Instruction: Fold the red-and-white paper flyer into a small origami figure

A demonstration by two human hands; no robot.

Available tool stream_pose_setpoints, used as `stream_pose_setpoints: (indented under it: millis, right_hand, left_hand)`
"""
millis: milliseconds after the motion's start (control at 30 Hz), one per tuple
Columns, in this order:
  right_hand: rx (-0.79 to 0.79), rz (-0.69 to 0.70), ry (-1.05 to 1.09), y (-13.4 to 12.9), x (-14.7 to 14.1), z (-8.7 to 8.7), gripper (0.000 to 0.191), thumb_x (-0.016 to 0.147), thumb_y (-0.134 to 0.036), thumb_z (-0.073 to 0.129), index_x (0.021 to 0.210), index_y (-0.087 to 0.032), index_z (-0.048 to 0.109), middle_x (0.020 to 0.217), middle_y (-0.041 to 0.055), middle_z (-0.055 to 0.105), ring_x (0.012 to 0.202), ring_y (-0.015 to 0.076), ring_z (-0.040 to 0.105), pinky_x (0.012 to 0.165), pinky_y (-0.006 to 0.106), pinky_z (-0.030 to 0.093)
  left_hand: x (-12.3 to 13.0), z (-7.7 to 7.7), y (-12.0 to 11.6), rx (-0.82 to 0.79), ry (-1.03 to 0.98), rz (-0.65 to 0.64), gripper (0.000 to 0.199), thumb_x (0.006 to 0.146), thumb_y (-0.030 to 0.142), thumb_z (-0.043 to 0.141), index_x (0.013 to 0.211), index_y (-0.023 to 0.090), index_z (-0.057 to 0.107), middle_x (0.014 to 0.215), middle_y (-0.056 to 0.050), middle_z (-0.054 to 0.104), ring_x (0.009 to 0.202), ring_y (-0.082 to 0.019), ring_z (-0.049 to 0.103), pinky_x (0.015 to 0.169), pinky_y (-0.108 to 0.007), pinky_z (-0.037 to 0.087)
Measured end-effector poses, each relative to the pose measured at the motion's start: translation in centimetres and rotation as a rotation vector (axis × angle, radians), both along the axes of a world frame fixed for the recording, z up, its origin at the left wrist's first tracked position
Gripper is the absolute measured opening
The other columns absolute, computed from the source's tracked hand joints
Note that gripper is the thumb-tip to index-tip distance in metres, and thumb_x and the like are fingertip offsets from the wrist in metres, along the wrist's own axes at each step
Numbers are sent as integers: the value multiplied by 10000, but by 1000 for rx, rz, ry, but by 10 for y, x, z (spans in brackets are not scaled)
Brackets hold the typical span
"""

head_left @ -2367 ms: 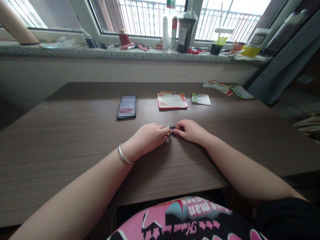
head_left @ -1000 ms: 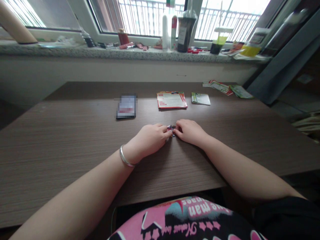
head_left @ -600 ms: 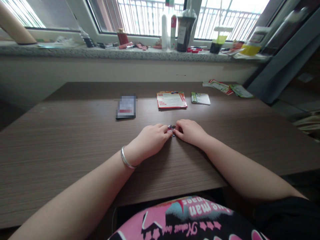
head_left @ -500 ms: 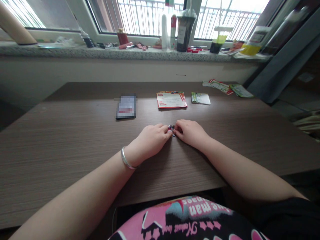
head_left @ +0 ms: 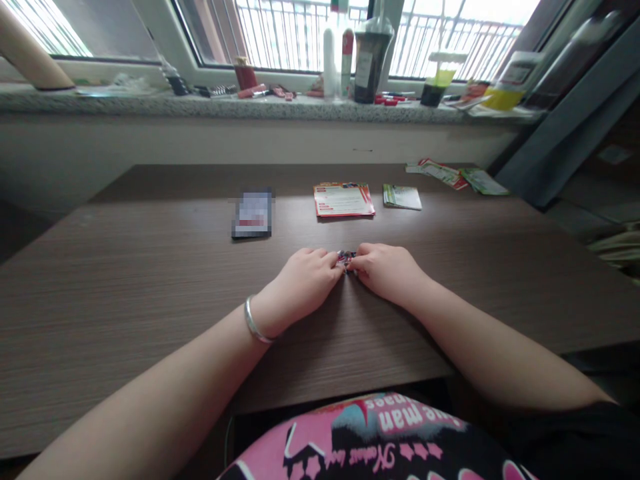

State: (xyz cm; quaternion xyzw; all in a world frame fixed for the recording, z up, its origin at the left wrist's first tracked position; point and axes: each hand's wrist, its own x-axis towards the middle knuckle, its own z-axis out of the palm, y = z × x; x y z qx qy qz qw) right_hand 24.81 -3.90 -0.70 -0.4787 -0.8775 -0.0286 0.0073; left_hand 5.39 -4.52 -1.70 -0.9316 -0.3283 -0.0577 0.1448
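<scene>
Low over the middle of the brown table (head_left: 150, 287), my two hands meet at a small, shiny piece (head_left: 346, 256) in dark, white and reddish colours. Its kind is too small to make out, and fingers hide much of it. My left hand (head_left: 309, 280), with a silver bangle at the wrist, closes its fingertips on the left side of the piece. From the right, my right hand (head_left: 389, 270) pinches its other side with bent thumb and fingers.
Beyond my hands lie a phone-like pixelated object (head_left: 253, 213), a stack of red-edged cards (head_left: 344, 201) and a smaller card stack (head_left: 402, 197). More leaflets (head_left: 443, 173) lie at the far right. Bottles and a dark cup (head_left: 370, 67) line the stone windowsill (head_left: 280, 110).
My right hand has shifted slightly right and nearer to me, its fingers now lying against the small piece. The left hand stays almost in place, still gripping it.
</scene>
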Motion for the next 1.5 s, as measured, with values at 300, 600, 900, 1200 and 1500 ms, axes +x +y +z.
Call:
stream_pose_setpoints:
  millis: [300, 600, 900, 1200, 1500]
  right_hand:
    - [-36, -25, -17, 4, 0, 6, 309, 921, -269, 436, 967, -332, 735, 1003, 19, 686, 910, 191, 642, 642, 265, 407]
    - [-67, -66, -5, 5, 3, 7, 293, 886, -226, 484, 967, -309, 753, 1005, 39, 707, 887, 206, 657, 668, 283, 427]
    - [-67, -55, -41, 7, 11, 8, 280, 890, -231, 490, 933, -296, 759, 970, 50, 709, 916, 224, 619, 671, 294, 430]
    - [-45, 6, -18, 10, 14, 6, 276, 895, -224, 503, 919, -282, 772, 1056, 62, 696, 985, 233, 571, 702, 300, 447]
    - [-105, 52, 78, 15, 19, 3, 241, 876, -219, 542, 922, -274, 772, 1046, 36, 696, 978, 206, 597, 817, 296, 456]
  left_hand:
    - [3, 2, -3, -15, 14, 20, 199, 930, 151, 501, 1041, 156, 666, 982, -75, 674, 842, -207, 617, 693, -340, 421]
    - [0, 7, -3, -69, 16, 25, 225, 942, 159, 469, 1050, 175, 666, 969, -74, 665, 822, -196, 613, 696, -333, 441]
    - [-3, 10, -3, -95, 45, 53, 241, 926, 141, 465, 1026, 190, 678, 938, -62, 671, 803, -203, 615, 670, -330, 450]
    - [-2, 11, -6, -89, 71, 85, 211, 907, 128, 496, 963, 181, 692, 929, -71, 675, 796, -216, 631, 641, -332, 438]
    - [-4, 8, -2, -98, 51, 81, 240, 899, 124, 486, 1011, 188, 689, 949, -74, 674, 809, -201, 622, 661, -310, 455]
